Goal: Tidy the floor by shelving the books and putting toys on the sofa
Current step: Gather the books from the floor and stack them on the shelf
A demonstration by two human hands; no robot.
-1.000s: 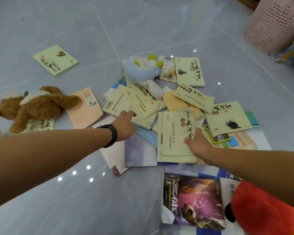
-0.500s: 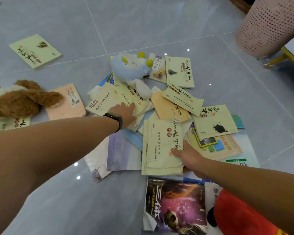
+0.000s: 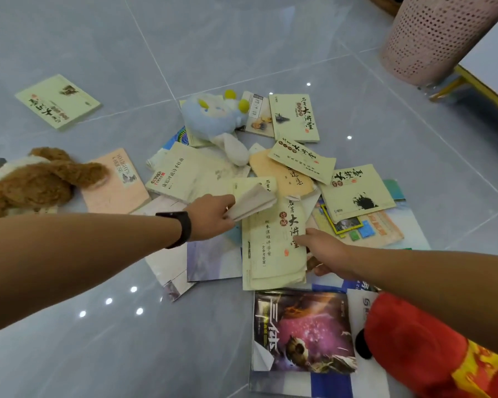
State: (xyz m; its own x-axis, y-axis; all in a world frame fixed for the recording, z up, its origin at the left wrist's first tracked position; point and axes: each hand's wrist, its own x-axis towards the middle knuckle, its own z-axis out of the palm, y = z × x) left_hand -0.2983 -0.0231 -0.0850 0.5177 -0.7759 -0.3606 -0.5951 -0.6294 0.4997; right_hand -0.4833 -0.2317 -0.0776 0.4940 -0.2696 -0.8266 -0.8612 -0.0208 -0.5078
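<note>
Book-gathering step: left hand (image 3: 210, 216) pinches a fanned pale book (image 3: 252, 201); right hand (image 3: 324, 249) grips the cream stack's (image 3: 272, 248) three-o'clock edge. Next, probably drop the book onto that stack.

The floor (image 3: 242, 38) is pale grey-blue tile with thin light seams and small white glints. Most of the scattered books (image 3: 273, 242) are pale yellow-green with black brush lettering and small red seals. One book (image 3: 118, 182) is salmon pink, another (image 3: 282, 175) soft orange. A large book (image 3: 302, 331) shows a magenta and dark space scene. The teddy (image 3: 32, 182) is brown with a cream patch. The plush (image 3: 213, 116) is light blue and white with yellow pom-poms. A cushion toy (image 3: 431, 349) is red with yellow markings. The basket (image 3: 431, 35) is pink, dotted with holes. A black band (image 3: 181, 228) circles the left wrist.
</note>
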